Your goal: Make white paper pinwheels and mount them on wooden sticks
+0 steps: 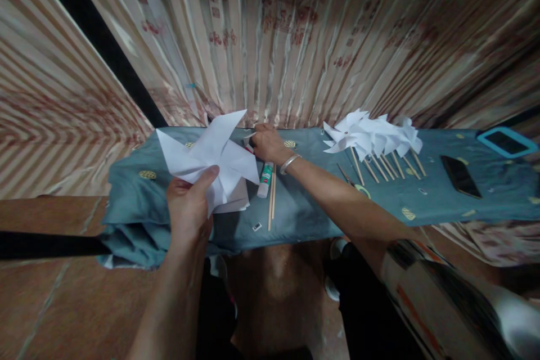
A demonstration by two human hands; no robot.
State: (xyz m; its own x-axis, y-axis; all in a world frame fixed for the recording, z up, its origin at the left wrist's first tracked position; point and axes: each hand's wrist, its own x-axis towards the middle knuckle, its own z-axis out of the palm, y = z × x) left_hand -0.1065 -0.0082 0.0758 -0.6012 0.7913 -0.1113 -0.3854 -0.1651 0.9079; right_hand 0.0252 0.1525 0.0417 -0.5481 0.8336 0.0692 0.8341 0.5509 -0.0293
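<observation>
My left hand (189,202) holds a white paper pinwheel (217,149) by its middle, thumb pressed on the front. Beneath the pinwheel lies a stack of white paper (236,202) on the cloth. Further back, my right hand (268,143), with a silver bangle on the wrist, has its fingers curled down beside a small red and white item (248,147); what they grip, if anything, is hidden. Just in front of that hand are a green and white glue stick (265,180) and a couple of thin wooden sticks (272,197).
Several finished pinwheels on sticks (375,135) lie in a row at the right. Near them are scissors (358,188), a dark phone (460,176) and a blue-framed device (506,142). A blue-green cloth (304,214) covers the narrow table, with a patterned curtain (270,39) behind.
</observation>
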